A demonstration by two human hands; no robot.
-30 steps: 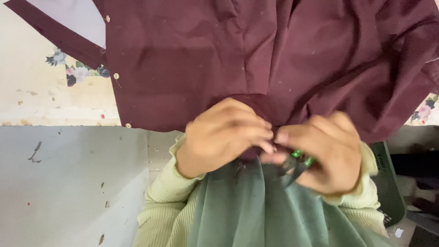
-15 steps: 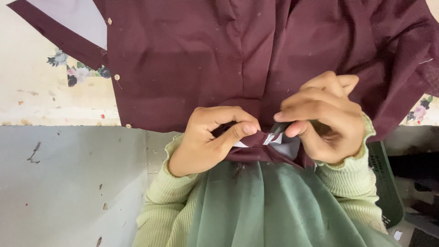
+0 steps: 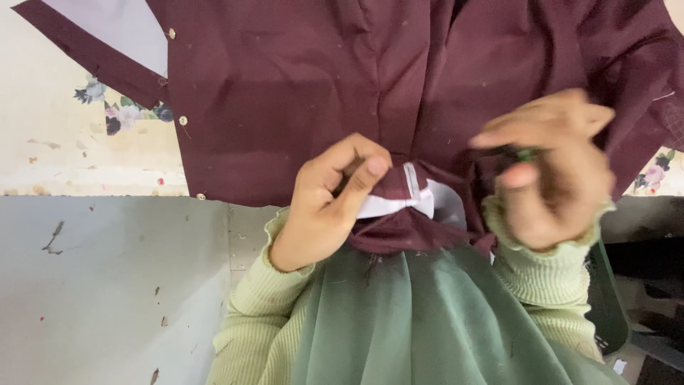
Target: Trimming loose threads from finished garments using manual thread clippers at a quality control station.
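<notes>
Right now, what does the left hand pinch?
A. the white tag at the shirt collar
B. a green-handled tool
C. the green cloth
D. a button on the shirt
A: the left hand has thumb and finger closed on the white tag at the dark red shirt collar.

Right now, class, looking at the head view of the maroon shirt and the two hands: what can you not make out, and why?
- Right hand: motion-blurred; a small green thing shows between the fingers, kind unclear.
- Maroon shirt: top and sleeves cut off by the picture's edges.
- White label at the shirt's edge: partly covered by the left hand; markings too small.
- Green cloth: runs off the bottom edge.
</notes>
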